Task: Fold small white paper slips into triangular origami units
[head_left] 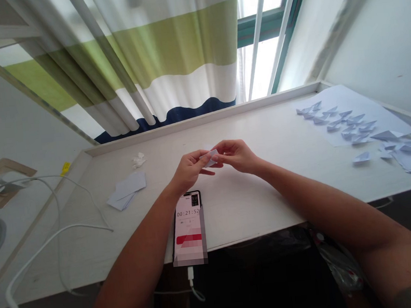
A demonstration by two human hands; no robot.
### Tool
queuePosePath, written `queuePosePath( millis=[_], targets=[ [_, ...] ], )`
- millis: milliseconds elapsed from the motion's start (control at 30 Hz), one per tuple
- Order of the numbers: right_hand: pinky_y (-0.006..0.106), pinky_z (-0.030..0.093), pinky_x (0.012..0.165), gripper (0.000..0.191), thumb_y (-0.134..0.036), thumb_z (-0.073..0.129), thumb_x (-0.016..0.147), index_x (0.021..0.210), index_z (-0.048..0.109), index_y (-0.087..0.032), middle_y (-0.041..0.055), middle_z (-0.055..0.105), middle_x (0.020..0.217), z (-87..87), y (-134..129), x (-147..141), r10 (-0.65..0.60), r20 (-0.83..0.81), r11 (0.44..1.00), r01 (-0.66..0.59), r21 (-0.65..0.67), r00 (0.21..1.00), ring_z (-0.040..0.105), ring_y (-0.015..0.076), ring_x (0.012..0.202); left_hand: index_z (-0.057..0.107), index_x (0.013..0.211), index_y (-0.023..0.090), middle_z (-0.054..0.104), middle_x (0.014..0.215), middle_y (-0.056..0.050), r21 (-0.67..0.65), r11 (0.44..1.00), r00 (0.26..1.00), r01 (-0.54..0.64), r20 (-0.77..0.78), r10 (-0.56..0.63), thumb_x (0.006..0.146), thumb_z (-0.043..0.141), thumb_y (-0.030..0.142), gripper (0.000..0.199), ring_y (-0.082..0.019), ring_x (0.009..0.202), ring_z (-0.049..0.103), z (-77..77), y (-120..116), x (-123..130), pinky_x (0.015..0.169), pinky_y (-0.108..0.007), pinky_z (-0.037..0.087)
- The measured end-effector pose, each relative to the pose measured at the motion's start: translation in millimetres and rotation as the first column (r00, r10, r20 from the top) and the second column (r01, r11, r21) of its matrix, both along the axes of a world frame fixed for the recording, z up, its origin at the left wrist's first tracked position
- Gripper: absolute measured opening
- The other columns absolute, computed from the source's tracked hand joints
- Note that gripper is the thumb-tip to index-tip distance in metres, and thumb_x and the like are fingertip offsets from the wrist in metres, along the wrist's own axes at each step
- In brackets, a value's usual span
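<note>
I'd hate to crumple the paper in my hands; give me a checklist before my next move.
1. Small white folded paper held by bare left hand and bare right hand: ok.
2. Its creases sharp: cannot tell, the hands partly cover it.
3. Loose flat white paper sheets apart from both hands: ok.
4. White boat-shaped folded papers apart from both hands: ok.
5. Black-edged rectangular phone clear of bare left forearm: cannot tell, they overlap in view.

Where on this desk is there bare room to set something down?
The desk is bare between the right hand and the folded paper pieces, and between the left hand and the crumpled white scrap. Its right end is crowded: those pieces lie on and beside white sheets.
</note>
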State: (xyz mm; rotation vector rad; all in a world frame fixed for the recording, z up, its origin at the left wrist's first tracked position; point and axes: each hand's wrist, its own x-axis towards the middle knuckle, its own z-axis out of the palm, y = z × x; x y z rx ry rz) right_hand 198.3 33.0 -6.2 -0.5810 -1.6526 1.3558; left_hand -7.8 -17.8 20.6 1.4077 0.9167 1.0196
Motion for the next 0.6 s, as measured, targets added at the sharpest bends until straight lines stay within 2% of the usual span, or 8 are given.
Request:
queuePosePath(
  millis=[267, 433, 600],
  targets=[
    [0.028, 0.056, 0.058, 0.048, -0.063, 0.093, 0.08, 0.095, 0.081, -0.019, 0.003, 0.078, 0.081, 2.1, -1.5, -1.3, -0.011, -0.019, 1.0, 0.01, -0.02, 1.0, 0.067, 0.0139, 0.067, 0.078, 0.118, 0.016, 0.082, 0.12, -0.016, -0.006, 0.995, 0.995, 0.097, 0.019, -0.097, 0.097, 0.074, 0.066, 0.054, -0.033, 0.113, 0.081, -1.1, -2.7, 6.5, 0.086, -0.043, 0.07],
    [0.029, 0.059, 0.065, 0.045, -0.06, 0.093, 0.082, 0.097, 0.082, -0.019, 0.0037, 0.079, 0.084, 3.0, -2.2, -0.4, -0.005, -0.043, 1.0, 0.004, -0.02, 0.999, 0.07, 0.0151, 0.074, 0.077, 0.122, 0.017, 0.082, 0.12, -0.015, 0.037, 0.991, 0.992, 0.13, 0.002, -0.13, 0.097, 0.076, 0.065, 0.055, -0.032, 0.115, 0.081, -1.4, -3.2, 6.2, 0.086, -0.041, 0.071],
    [0.03, 0.059, 0.064, 0.044, -0.06, 0.092, 0.084, 0.097, 0.082, -0.019, 0.003, 0.078, 0.08, 1.4, -2.5, -1.3, 0.023, -0.065, 0.999, -0.026, -0.045, 0.998, 0.071, 0.0165, 0.073, 0.076, 0.125, 0.016, 0.084, 0.117, -0.014, 0.054, 0.991, 0.993, 0.12, -0.002, -0.12, 0.094, 0.082, 0.061, 0.054, -0.032, 0.112, 0.082, -4.2, -1.5, 6.1, 0.083, -0.039, 0.071]
  ],
)
